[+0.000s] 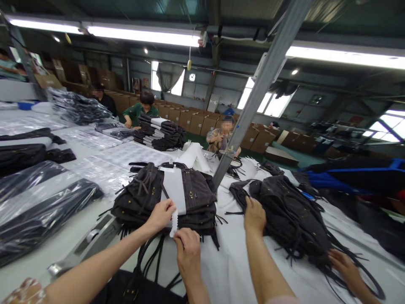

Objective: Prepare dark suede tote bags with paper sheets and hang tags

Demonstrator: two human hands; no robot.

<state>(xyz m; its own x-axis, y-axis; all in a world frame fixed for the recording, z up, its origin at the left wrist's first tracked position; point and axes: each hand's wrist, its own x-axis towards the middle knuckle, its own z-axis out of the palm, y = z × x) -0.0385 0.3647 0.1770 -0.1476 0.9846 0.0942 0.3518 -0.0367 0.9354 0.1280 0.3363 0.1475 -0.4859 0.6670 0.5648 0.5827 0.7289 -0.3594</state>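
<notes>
"Where's the work?"
"Frame centre: a stack of dark fabric bags (201,195). In front, the left hand (160,215) and right hand (189,242), fingertips closed, pinch a white scalloped-edged strip (174,223)."
"Handling?"
"I'd keep it taut, untwisted."

Long bright lights (144,36) up high. Yellow knob (189,65) on string (190,52) below. Round clock (192,77) on back wall (201,80), beside window (180,84) with dark cloth (167,76). Brown boxes (190,121) in long row. Gray pole (263,90) in front.

Bags (200,190): matt, cloth-like. Wrap (68,211): glossy plastic. White band (174,188): smooth, papery. Post (261,95): dull metal.
</notes>
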